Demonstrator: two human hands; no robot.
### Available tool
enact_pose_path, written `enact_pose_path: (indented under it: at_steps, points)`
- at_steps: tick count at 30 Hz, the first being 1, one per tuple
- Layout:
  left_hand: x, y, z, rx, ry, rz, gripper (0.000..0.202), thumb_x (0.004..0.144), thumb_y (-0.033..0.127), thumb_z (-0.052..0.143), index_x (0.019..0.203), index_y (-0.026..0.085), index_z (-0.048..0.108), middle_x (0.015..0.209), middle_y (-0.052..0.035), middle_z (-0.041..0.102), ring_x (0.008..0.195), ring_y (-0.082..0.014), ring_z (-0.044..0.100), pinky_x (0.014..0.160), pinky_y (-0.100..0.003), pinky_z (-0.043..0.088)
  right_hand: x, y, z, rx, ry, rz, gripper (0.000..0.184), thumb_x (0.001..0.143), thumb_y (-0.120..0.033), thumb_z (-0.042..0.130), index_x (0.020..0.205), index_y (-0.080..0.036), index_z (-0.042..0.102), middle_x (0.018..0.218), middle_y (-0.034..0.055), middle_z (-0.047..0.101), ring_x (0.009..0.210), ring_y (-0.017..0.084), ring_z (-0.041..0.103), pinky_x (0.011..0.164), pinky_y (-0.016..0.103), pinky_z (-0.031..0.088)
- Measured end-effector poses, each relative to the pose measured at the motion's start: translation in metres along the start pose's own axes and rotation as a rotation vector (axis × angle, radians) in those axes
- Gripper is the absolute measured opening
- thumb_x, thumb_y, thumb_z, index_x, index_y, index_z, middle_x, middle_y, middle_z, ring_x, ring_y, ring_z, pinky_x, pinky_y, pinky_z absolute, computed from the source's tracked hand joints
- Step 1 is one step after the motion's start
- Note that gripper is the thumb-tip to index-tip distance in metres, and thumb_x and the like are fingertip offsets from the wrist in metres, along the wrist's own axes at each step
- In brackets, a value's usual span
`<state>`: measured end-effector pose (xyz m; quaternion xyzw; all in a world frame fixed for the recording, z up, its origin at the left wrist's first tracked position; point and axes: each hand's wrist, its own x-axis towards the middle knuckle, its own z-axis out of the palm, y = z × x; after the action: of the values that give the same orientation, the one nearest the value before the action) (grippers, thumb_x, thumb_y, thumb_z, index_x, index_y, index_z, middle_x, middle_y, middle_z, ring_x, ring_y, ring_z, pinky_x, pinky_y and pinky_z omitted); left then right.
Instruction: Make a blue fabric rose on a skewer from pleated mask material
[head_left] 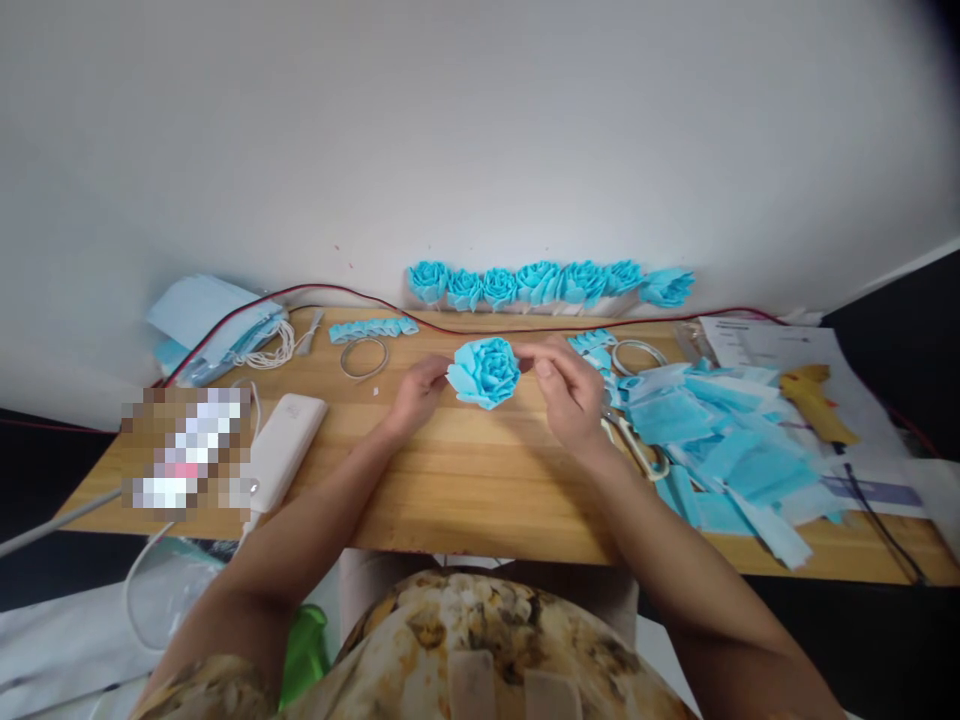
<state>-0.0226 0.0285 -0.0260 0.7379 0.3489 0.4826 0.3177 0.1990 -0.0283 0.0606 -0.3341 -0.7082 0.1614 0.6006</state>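
A light-blue flower [486,373], built from layered petals of soft sheet material, faces up between my hands above the wooden table. At its left edge, my left hand [418,396] has its fingers closed on an outer petal. My right hand [571,392] pinches at the flower's right side, thumb against the curled fingers; its fingertips are partly hidden. Just beyond my right hand lie a pleated blue strip [592,341] and scissors with pale handles [645,452]. Any stem under the flower is out of sight.
Several finished blue flowers [540,284] line the wall. Blue sheet pieces [720,430] pile up at right beside a yellow glue gun [817,400]. At left are a white power bank [289,450], a wire coil [364,358] and stacked blue sheets [217,315]. A red-black cord [480,331] crosses the back.
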Motion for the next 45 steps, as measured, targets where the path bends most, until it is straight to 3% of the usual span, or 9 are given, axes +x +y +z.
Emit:
enact_pose_path:
  at_steps: [7,12,18,23,28,33,38,41,45]
  points:
    - [0.001,-0.002,0.0,0.052,0.008,0.023,0.029,0.098,0.037,0.057,0.082,0.019,0.073,0.084,-0.0077,0.074,0.083,-0.0224,0.069,0.078,-0.035,0.054,-0.018,0.029,-0.006,0.059,0.021,0.051,0.036,0.105,-0.047,0.053,0.131,-0.033,0.072,0.11,0.0042,0.076,0.101,0.023,0.07,0.091,0.042,0.055]
    - [0.001,-0.002,-0.002,0.06,-0.028,0.044,0.024,0.098,0.029,0.058,0.083,0.019,0.073,0.086,-0.0077,0.075,0.083,-0.0219,0.069,0.08,-0.035,0.054,-0.021,0.041,-0.008,0.199,-0.081,0.07,0.088,0.087,-0.072,0.068,0.163,-0.04,0.037,0.16,0.0039,0.052,0.15,0.032,0.046,0.12,0.051,0.044]
    - [0.0,0.001,-0.002,0.126,-0.065,0.094,0.021,0.099,0.021,0.054,0.096,0.02,0.075,0.095,-0.0074,0.078,0.092,-0.0224,0.072,0.087,-0.036,0.054,-0.023,0.037,-0.001,0.172,-0.202,0.036,0.125,0.072,-0.069,0.084,0.169,-0.038,0.013,0.169,0.0075,0.039,0.158,0.034,0.032,0.13,0.055,0.028]
    - [0.0,0.008,-0.002,0.197,-0.087,0.097,0.025,0.1,0.023,0.052,0.09,0.019,0.075,0.085,-0.006,0.075,0.084,-0.0205,0.069,0.083,-0.035,0.053,-0.031,0.037,0.01,0.245,-0.178,0.106,0.12,0.076,-0.06,0.086,0.168,-0.044,0.01,0.163,0.0053,0.048,0.155,0.031,0.04,0.125,0.054,0.037]
    - [-0.001,0.011,0.001,0.179,-0.078,0.009,0.018,0.096,0.022,0.06,0.101,0.021,0.077,0.096,-0.0064,0.077,0.09,-0.0209,0.069,0.085,-0.034,0.053,-0.032,0.035,0.014,0.316,-0.088,0.251,0.1,0.08,-0.053,0.085,0.163,-0.034,0.033,0.145,0.0093,0.064,0.142,0.031,0.056,0.117,0.05,0.049]
    - [-0.003,0.007,0.003,0.15,-0.003,-0.096,0.01,0.088,0.021,0.069,0.095,0.019,0.076,0.088,-0.0041,0.075,0.077,-0.0168,0.065,0.071,-0.028,0.051,-0.031,0.033,0.01,0.309,-0.035,0.354,0.068,0.081,-0.05,0.083,0.141,-0.03,0.057,0.136,0.0074,0.071,0.121,0.027,0.07,0.101,0.042,0.058]
    - [-0.003,0.009,0.0,0.192,0.06,-0.086,0.008,0.089,0.027,0.072,0.087,0.02,0.076,0.083,-0.0042,0.073,0.078,-0.0181,0.065,0.073,-0.03,0.05,-0.03,0.032,0.008,0.256,0.001,0.333,0.045,0.086,-0.048,0.079,0.124,-0.029,0.064,0.128,0.005,0.075,0.112,0.025,0.073,0.097,0.039,0.059]
    - [-0.003,0.013,-0.001,0.18,0.115,-0.059,0.012,0.09,0.031,0.073,0.084,0.021,0.075,0.085,-0.005,0.074,0.086,-0.0204,0.068,0.081,-0.033,0.053,-0.029,0.034,0.009,0.298,0.043,0.367,0.048,0.086,-0.053,0.079,0.124,-0.029,0.062,0.131,0.0067,0.074,0.114,0.025,0.072,0.095,0.038,0.06]
    - [-0.003,0.015,0.0,0.073,0.141,-0.132,0.015,0.09,0.035,0.072,0.086,0.02,0.074,0.086,-0.0039,0.075,0.082,-0.018,0.068,0.077,-0.03,0.054,-0.027,0.04,0.01,0.428,0.021,0.375,0.088,0.072,-0.073,0.082,0.144,-0.03,0.053,0.151,0.011,0.061,0.135,0.03,0.062,0.109,0.044,0.055]
